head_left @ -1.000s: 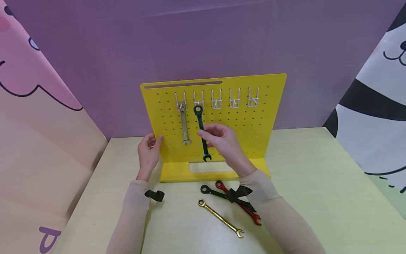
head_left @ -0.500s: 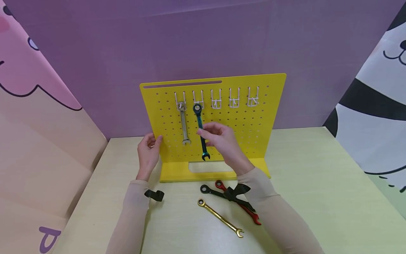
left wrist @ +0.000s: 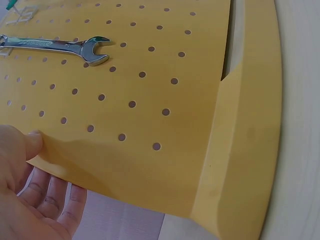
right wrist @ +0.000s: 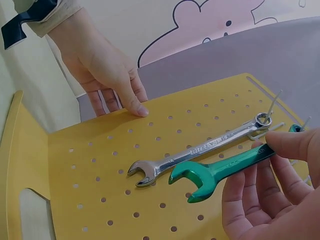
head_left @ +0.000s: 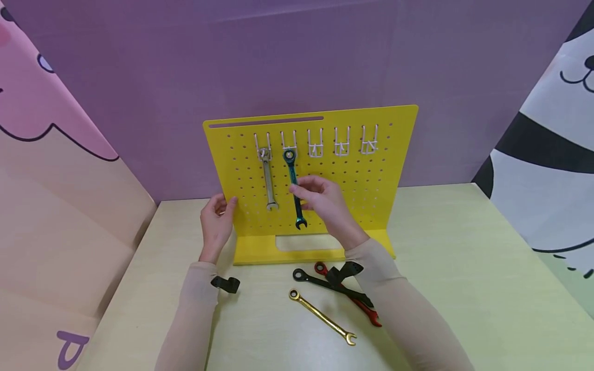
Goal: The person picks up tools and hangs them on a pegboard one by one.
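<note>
My right hand [head_left: 328, 206] pinches a shiny green combination wrench [right wrist: 200, 177] by its shank between thumb and fingers. The wrench stands nearly upright, open end down, and its ring end overlaps the second white hook [head_left: 289, 139] of a yellow pegboard [head_left: 250, 216]. From the first hook, just left of it, hangs a silver combination wrench [head_left: 269, 183]. At the pegboard's left edge my left hand [head_left: 216, 224] holds the board, thumb [left wrist: 34, 144] on the front face and the other fingers behind.
Three white hooks [head_left: 342, 141] to the right carry no tools. On the table before the board lie a gold wrench [head_left: 322, 316], a black wrench [head_left: 320, 282] and a red wrench [head_left: 371, 316], the black one crossing over the red. A purple backdrop [head_left: 306, 62] rises behind.
The green wrench has risen slightly with my right hand, and its ring end now lines up with the hook's tip. My left hand stays on the board's edge.
</note>
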Motion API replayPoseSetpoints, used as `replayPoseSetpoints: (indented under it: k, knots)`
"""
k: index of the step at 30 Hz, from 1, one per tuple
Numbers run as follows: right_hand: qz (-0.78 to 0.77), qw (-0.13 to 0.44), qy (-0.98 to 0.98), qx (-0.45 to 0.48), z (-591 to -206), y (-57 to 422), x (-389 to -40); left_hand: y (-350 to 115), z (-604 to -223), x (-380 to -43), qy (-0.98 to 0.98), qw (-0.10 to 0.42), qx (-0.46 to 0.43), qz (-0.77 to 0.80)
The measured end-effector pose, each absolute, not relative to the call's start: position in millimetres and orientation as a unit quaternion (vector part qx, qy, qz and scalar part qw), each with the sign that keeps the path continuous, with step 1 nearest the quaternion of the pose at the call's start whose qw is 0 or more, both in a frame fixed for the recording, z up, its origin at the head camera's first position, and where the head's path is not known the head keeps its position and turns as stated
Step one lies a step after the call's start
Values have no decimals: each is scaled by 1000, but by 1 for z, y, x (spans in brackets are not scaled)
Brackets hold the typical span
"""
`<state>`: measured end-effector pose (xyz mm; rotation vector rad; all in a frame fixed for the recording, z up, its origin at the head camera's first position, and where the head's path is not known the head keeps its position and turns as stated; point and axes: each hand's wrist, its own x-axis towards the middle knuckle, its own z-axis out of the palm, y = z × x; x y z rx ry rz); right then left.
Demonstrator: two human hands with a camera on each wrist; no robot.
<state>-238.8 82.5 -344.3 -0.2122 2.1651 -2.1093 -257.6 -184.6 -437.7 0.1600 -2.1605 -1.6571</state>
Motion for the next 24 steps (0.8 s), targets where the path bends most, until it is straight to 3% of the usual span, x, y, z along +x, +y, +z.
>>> replayPoseSetpoints:
  k: [24]
  knots:
    - [-710,42,700,-55,-349,75,-254,-182,-436,-255,-773,214,53,-595]
